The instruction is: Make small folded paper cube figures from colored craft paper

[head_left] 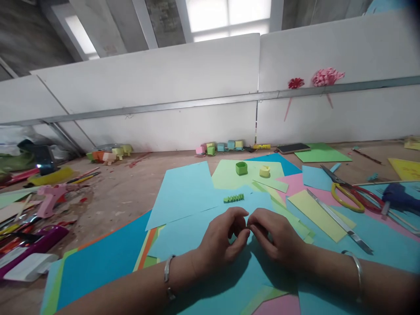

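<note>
Head view | left hand [221, 238], right hand [274, 236] curled, fingertips meeting over blue paper [183, 192] | grip contents hidden, cannot tell

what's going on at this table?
A person works with both hands on a paper-strewn table. The left hand and right hand meet fingertip to fingertip over a light blue sheet, pinching something small that the fingers mostly hide. Just beyond them lies a green pleated strip; farther back stand a green paper box and a yellow one. Scissors and a metal ruler lie to the right, untouched.
</note>
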Demonstrator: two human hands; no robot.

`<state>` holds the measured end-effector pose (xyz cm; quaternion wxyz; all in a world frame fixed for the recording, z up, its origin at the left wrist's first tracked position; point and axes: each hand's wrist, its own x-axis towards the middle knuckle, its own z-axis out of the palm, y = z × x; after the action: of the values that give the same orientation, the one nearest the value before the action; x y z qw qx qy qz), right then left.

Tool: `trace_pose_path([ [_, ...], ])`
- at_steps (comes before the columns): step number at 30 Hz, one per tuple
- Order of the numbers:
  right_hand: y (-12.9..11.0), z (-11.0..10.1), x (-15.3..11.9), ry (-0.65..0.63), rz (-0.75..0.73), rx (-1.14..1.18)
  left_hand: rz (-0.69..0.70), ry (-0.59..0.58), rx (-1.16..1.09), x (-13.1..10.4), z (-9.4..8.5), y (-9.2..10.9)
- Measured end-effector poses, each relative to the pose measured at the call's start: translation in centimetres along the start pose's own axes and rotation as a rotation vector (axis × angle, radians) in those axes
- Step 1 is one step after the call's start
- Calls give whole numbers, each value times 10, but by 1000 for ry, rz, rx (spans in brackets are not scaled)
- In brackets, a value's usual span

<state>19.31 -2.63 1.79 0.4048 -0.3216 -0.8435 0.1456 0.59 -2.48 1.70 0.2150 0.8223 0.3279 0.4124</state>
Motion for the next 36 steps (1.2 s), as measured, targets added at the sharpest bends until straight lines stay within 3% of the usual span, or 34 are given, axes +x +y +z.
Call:
trace_pose_path([
  [7, 0, -3, 2, 92, -49, 34, 82, 115, -91, 0, 2, -5],
  [18, 6, 2, 2, 70, -99, 114, 158, 67, -20, 3, -4, -2],
  [26, 4, 0, 1, -26, -34, 167, 206, 43, 4, 2, -4, -1],
  [36, 7, 0, 1, -50, 46, 161, 154, -15, -46, 2, -4, -6],
])
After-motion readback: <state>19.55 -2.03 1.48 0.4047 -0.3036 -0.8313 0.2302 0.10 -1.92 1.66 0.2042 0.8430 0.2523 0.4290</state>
